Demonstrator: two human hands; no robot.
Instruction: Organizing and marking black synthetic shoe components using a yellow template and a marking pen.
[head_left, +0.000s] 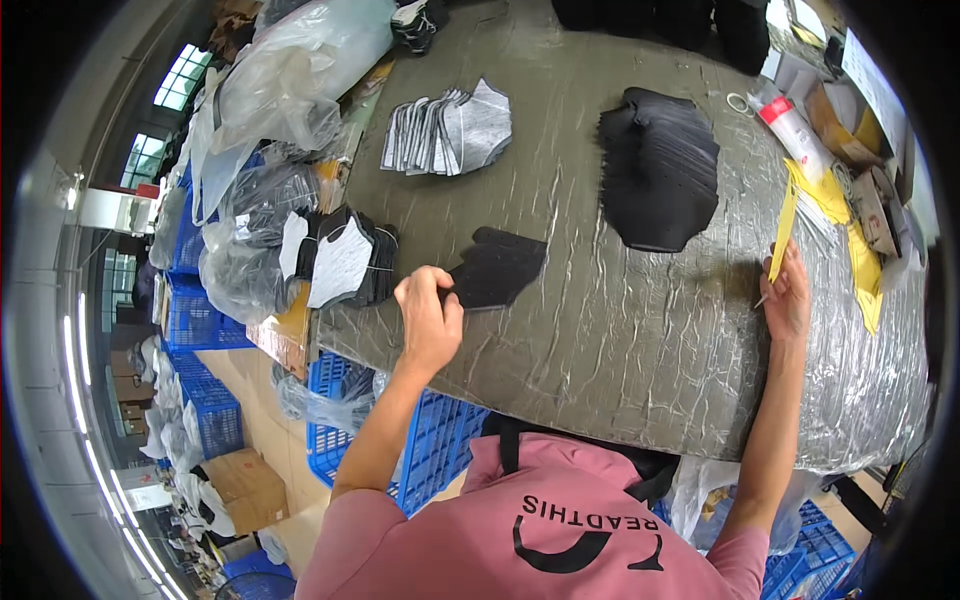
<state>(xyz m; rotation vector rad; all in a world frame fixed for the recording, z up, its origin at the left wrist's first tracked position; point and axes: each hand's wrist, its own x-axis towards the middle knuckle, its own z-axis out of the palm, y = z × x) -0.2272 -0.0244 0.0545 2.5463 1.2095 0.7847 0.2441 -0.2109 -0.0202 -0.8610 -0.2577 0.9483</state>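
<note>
My left hand (pixel 430 318) pinches the left edge of a flat black cut piece (pixel 502 268), which looks like fabric and lies on the table. Over at the right, my right hand (pixel 788 298) is closed on a narrow yellow sheet (pixel 785 225) that points away from me. A thin pale stick, perhaps a pen, pokes out below its fingers. Between and beyond my hands lies a fanned stack of black pieces (pixel 662 175). Farther left is a fanned row of grey-white pieces (pixel 450 130). A tied bundle of black and white pieces (pixel 345 262) sits left of my left hand.
The table (pixel 570 360) has a wrinkled, shiny film cover. Yellow sheets (pixel 862 270), a red-and-white tube (pixel 790 125) and boxes crowd its right side. Plastic bags (pixel 290 80) pile up at the left edge. Blue crates (pixel 435 440) stand below the near edge.
</note>
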